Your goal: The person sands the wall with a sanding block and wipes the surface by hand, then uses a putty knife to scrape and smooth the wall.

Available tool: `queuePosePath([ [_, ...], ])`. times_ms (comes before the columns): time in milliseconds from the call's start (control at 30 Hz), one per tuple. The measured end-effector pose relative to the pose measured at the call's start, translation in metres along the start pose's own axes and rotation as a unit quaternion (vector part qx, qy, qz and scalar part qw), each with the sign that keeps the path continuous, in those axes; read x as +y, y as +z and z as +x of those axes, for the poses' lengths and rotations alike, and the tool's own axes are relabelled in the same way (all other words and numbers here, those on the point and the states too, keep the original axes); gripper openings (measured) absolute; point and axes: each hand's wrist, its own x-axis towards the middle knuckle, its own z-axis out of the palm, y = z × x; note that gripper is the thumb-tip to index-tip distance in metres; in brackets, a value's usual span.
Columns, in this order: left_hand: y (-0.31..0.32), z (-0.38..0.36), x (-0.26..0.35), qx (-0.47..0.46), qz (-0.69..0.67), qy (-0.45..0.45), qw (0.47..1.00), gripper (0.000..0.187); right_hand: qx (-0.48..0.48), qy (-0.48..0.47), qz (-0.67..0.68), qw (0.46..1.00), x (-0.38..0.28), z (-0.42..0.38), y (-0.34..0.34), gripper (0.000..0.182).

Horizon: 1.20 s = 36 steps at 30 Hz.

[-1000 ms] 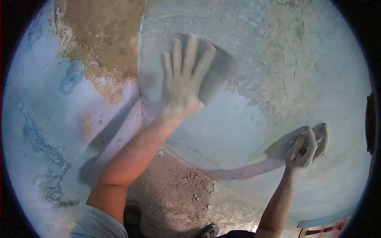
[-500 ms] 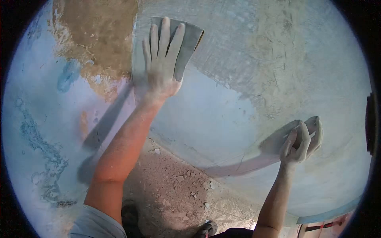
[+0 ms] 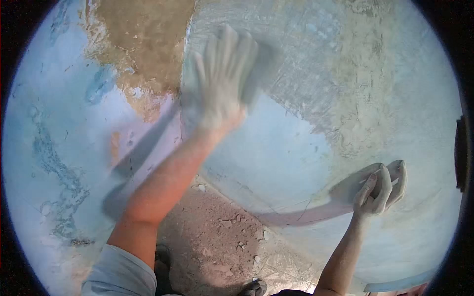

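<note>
My left hand [image 3: 223, 81], blurred by motion, lies with its fingers spread against the upper part of the wall [image 3: 266, 148]. Under the palm is a grey sheet of sandpaper [image 3: 253, 79], its edge showing to the right of the fingers. Lower on the right, my right hand [image 3: 376, 193] is loosely curled at the wall surface, thumb and fingers apart, with nothing visible in it. Pale dust coats both hands.
A bare brown patch [image 3: 148, 44] with ragged edges lies left of my left hand. Rough grey plaster [image 3: 296, 54] runs to its right. Below, the floor [image 3: 212, 246] carries dust and loose chips, and a shoe [image 3: 254, 287] shows at the bottom.
My left hand has shifted right in view with the sandpaper and is now smeared by motion. The whole view has also shifted a little; my right hand keeps its curled pose.
</note>
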Motion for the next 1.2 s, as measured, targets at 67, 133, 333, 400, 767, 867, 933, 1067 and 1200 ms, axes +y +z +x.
queuePosePath([
  [67,-0.015,0.050,-0.023,0.080,0.000,-0.029,0.996,0.069,-0.005,0.006,-0.008,1.000,-0.002,0.002,-0.001,0.022],
  [133,-0.014,0.096,-0.034,0.165,-0.076,0.052,0.982,0.076,-0.006,0.007,-0.013,1.000,-0.002,0.002,0.000,0.021],
  [333,-0.027,0.105,-0.024,0.089,0.109,0.150,0.979,0.058,0.008,0.013,0.041,0.999,0.002,-0.002,0.005,0.021],
  [400,-0.019,0.066,-0.041,0.059,0.071,0.118,0.989,0.059,0.022,0.021,0.060,0.998,0.001,-0.002,0.006,0.021],
  [767,0.058,-0.317,-0.012,-0.095,-0.183,-0.386,0.899,0.064,-0.011,0.010,0.033,0.999,0.005,-0.005,0.004,0.024],
  [867,0.071,-0.277,-0.005,-0.009,-0.196,-0.398,0.896,0.064,-0.014,0.005,0.033,0.999,0.005,-0.008,0.003,0.025],
  [933,0.063,-0.206,-0.015,0.052,-0.171,-0.309,0.934,0.061,-0.010,0.003,0.036,0.999,0.002,-0.004,0.004,0.025],
  [1067,0.017,-0.075,-0.033,0.063,-0.129,-0.151,0.978,0.058,-0.004,0.003,0.031,1.000,0.001,-0.004,0.005,0.025],
  [1200,0.015,-0.080,-0.025,0.036,-0.128,-0.162,0.978,0.058,-0.009,0.009,-0.006,1.000,0.004,-0.008,0.003,0.024],
])
